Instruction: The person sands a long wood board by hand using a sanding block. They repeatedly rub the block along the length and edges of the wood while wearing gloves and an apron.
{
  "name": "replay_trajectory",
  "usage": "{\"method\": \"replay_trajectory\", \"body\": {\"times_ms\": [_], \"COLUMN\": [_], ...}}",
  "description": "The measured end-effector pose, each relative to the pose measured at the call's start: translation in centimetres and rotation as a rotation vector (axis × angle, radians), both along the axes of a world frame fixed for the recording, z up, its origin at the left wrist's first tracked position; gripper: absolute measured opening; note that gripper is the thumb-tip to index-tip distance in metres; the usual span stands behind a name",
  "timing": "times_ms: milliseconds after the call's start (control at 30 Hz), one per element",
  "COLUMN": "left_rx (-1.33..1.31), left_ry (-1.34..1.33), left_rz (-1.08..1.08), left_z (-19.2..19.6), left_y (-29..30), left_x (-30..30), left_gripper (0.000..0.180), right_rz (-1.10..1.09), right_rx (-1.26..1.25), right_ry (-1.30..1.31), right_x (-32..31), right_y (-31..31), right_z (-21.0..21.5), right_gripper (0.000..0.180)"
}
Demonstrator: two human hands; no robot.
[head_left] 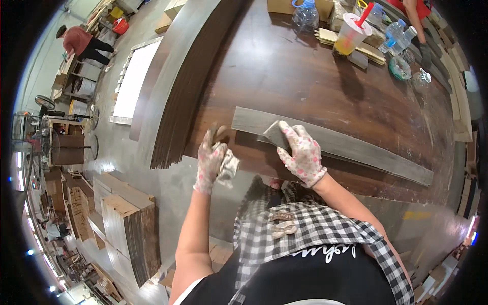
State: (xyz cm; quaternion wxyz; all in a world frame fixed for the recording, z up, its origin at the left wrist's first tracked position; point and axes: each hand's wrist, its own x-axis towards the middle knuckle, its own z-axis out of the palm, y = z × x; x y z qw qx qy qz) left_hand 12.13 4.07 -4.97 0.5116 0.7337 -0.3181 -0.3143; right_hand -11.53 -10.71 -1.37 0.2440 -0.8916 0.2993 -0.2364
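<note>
My right hand [303, 156], in a white glove with pink flowers, grips a small grey block [276, 136] near the left end of a long grey plank [356, 143]. The block appears to rest on the plank's face. The plank lies at a slant across the dark brown tabletop [274, 76], and a second strip partly shows beneath it. Left of the plank's end, my left hand [207, 165] is raised in a matching glove with dirty fingertips. Its fingers curl round a crumpled white rag [228, 166], which hangs beside the palm.
A tall stack of long boards [185, 86] borders the table's left side. At the back right stand a cup with a red straw [351, 34] and several plastic bottles [392, 35]. A co-worker's gloved hand [426, 55] is beyond them. More boards [133, 218] are piled at lower left.
</note>
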Motion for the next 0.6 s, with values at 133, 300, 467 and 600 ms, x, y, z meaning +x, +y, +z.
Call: {"method": "replay_trajectory", "body": {"times_ms": [133,300,467,600], "left_rx": [-0.163,-0.102,-0.070,-0.154], "left_ry": [0.345,0.271,0.185,0.165], "left_rz": [0.026,0.105,0.194,0.229], "left_z": [-0.5,-1.2,0.4,0.9], "left_y": [-1.1,1.9,3.9,3.2], "left_x": [1.5,1.1,0.4,-0.1], "left_gripper": [0.067,0.067,0.062,0.058], "right_rz": [0.094,0.201,0.139,0.091], "right_rx": [-0.191,-0.231,-0.182,-0.158], "right_ry": [0.107,0.016,0.003,-0.089], "right_x": [5.9,10.9,-1.1,-0.5], "right_y": [0.1,0.4,-0.8,0.3], "right_z": [0.0,-1.0,0.3,1.5], "right_gripper": [0.050,0.044,0.057,0.059]}}
